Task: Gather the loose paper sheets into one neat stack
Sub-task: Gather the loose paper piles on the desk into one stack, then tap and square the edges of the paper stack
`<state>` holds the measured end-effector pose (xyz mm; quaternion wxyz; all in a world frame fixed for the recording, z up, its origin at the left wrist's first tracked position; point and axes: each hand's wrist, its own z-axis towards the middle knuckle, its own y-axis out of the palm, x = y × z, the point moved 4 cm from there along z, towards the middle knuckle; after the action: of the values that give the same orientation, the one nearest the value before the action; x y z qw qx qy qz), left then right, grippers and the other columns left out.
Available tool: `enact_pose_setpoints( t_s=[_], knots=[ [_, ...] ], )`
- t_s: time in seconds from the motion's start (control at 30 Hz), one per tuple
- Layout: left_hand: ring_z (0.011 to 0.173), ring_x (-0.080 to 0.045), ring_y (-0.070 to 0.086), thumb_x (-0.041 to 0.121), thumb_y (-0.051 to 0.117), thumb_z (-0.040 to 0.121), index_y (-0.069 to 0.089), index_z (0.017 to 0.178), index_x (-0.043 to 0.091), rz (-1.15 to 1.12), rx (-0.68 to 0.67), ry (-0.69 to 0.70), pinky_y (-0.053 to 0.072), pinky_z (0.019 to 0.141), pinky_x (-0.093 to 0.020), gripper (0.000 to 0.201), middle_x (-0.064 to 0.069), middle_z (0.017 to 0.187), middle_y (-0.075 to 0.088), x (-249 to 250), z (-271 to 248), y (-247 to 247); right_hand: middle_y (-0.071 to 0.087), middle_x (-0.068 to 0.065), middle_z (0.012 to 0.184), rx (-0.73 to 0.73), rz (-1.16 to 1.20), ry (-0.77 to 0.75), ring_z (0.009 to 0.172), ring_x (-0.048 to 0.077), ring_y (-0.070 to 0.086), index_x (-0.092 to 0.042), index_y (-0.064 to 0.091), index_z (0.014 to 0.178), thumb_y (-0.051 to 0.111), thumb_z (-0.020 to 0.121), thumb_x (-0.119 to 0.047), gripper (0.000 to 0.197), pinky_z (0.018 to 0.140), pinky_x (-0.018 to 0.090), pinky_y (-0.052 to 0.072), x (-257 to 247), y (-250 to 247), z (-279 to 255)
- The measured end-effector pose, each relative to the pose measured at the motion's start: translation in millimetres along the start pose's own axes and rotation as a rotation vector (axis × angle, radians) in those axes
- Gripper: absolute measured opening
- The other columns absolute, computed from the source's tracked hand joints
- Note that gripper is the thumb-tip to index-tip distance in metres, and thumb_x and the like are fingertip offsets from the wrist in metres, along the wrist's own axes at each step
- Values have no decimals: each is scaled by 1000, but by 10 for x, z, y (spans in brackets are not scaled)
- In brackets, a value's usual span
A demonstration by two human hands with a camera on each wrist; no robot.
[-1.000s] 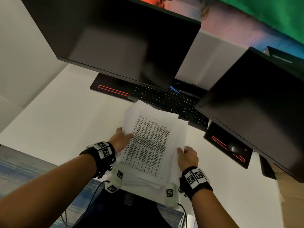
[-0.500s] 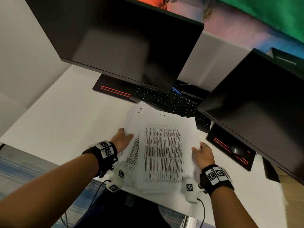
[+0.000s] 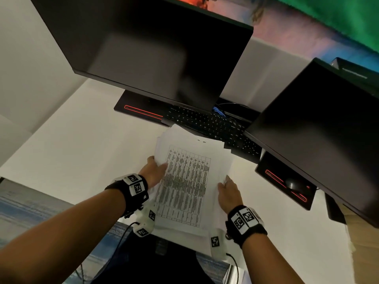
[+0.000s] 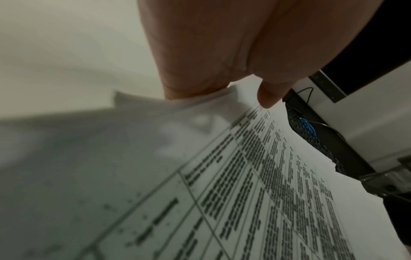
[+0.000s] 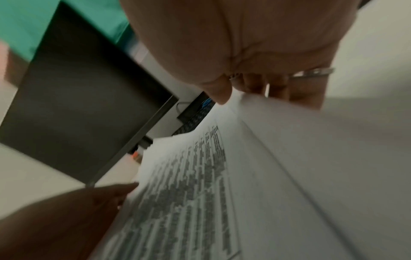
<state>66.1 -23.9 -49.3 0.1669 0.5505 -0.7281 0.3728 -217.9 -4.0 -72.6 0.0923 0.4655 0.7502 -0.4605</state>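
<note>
A bundle of white paper sheets (image 3: 185, 181), its top sheet printed with a dense table, is held above the near edge of the white desk (image 3: 82, 152). My left hand (image 3: 154, 171) grips the bundle's left edge, thumb on top (image 4: 266, 96) and fingers underneath. At the right edge my right hand (image 3: 227, 190) holds the sheets (image 5: 289, 167) the same way, thumb above and ringed fingers (image 5: 311, 88) below. The sheets (image 4: 244, 176) are unevenly aligned, with corners fanning out at the far end over the keyboard.
A black keyboard (image 3: 213, 125) lies just beyond the paper. Two dark monitors (image 3: 147, 52) (image 3: 320, 128) stand behind and to the right, on bases with red strips. A dark mouse (image 3: 293, 184) sits on the right base. Bare desk lies to the left.
The top sheet, shifted rightward half a second ago, has come back over the bundle. My right hand moved left and inward, narrowing the spread. The left hand kept its grip.
</note>
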Motion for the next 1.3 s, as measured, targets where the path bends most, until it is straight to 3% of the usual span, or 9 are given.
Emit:
enact_pose_setpoints(
  t_s=[0.1, 0.37, 0.53, 0.7, 0.83, 0.97, 1.07, 1.17, 1.3],
  knots=[
    [89, -26, 59, 29, 49, 101, 31, 143, 5, 41, 11, 31, 46, 69, -31, 52, -13, 115, 60, 166, 75, -9, 27, 22, 159, 121, 30, -13, 144, 35, 31, 1, 28, 151, 38, 104, -22, 54, 117, 37, 27, -175, -65, 156],
    [136, -38, 46, 30, 46, 104, 2, 158, 6, 54, 14, 63, 38, 107, -39, 73, -23, 152, 42, 454, 229, 110, 4, 7, 166, 18, 135, -140, 153, 22, 11, -8, -2, 157, 48, 102, -14, 75, 124, 32, 12, -463, 71, 289],
    [99, -32, 68, 20, 62, 97, 61, 119, 2, 128, 26, 148, 48, 75, -30, 28, -9, 98, 67, 340, 190, 109, 17, 9, 164, 36, 256, -113, 150, 24, 23, -14, 1, 158, 67, 92, -17, 93, 122, 41, 23, -228, 120, 226],
    [86, -21, 72, 16, 67, 94, 67, 115, 9, -61, 22, 384, 60, 77, -37, 22, -5, 96, 74, 473, -126, 9, 28, 1, 159, 60, 387, -54, 145, 24, 32, -25, 8, 157, 92, 61, -38, 129, 116, 47, 33, -162, -62, 170],
    [62, 7, 65, 15, 65, 95, 66, 114, 10, -163, -32, 555, 50, 62, -11, 19, 9, 82, 70, 833, -478, -187, 61, 0, 131, 4, 670, -79, 118, 21, 61, -16, 47, 141, 96, 53, -30, 102, 102, 50, 50, -462, -439, -25],
    [117, -9, 64, 21, 60, 98, 58, 131, 20, -223, 48, 791, 48, 102, -34, 33, 5, 124, 69, 1229, -750, -344, 78, 6, 89, 187, 743, -314, 86, 28, 76, -11, 72, 94, 88, 68, -19, 31, 79, 45, 62, -936, -924, -415],
    [127, -4, 55, 17, 55, 101, 46, 131, 37, -297, 169, 959, 42, 109, -28, 37, 15, 131, 61, 1412, -1009, -339, 78, -3, 87, 242, 838, -509, 82, 15, 76, -16, 73, 88, 81, 78, -11, 14, 71, 30, 63, -1212, -1081, -825],
    [123, 1, 56, 14, 58, 99, 37, 130, 36, -364, 149, 965, 47, 105, -27, 42, 25, 127, 56, 1351, -1070, -288, 77, -5, 92, 247, 853, -583, 88, 12, 75, -19, 71, 91, 80, 78, -6, 21, 71, 30, 63, -1227, -989, -1020],
    [112, -10, 66, 27, 72, 89, 29, 132, 20, -361, 14, 762, 56, 97, -40, 62, 1, 126, 59, 1039, -824, -269, 64, 1, 124, 193, 923, -538, 107, 14, 69, -22, 53, 135, 85, 69, 1, 77, 81, 32, 61, -1059, -823, -934]
  ],
)
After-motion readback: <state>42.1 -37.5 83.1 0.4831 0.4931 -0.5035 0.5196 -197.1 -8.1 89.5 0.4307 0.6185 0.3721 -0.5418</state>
